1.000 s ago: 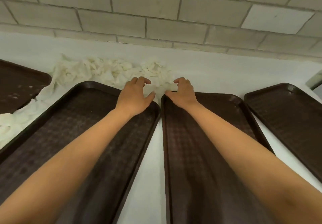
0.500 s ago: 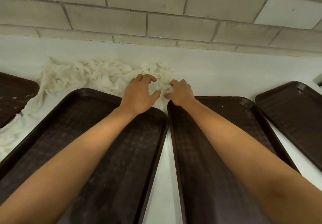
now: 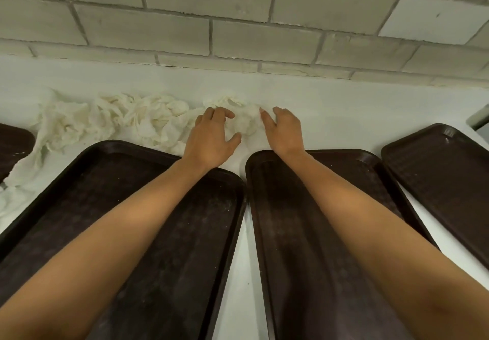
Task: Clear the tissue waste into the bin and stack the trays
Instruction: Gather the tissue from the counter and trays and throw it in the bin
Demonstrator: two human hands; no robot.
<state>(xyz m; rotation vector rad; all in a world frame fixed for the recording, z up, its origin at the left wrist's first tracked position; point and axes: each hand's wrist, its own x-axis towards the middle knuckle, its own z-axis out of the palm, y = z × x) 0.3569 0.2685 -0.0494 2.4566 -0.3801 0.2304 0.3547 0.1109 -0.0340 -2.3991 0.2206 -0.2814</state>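
Both hands cupped round a tissue wad at the back of the surface.

I see the left hand (image 3: 211,138) and the right hand (image 3: 284,133) stretched past the far ends of the left middle tray (image 3: 127,194) and the right middle tray (image 3: 296,220). Their fingers curl against either side of the tissue wad (image 3: 247,123), which lies on the white surface (image 3: 344,106) near the block wall (image 3: 264,37). The tissue pile (image 3: 105,122) trails off leftward, with the far-right tray (image 3: 447,170) and the far-left tray (image 3: 13,143) at the edges.

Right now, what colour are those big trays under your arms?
The trays are dark brown with pale specks; the head view shows it.
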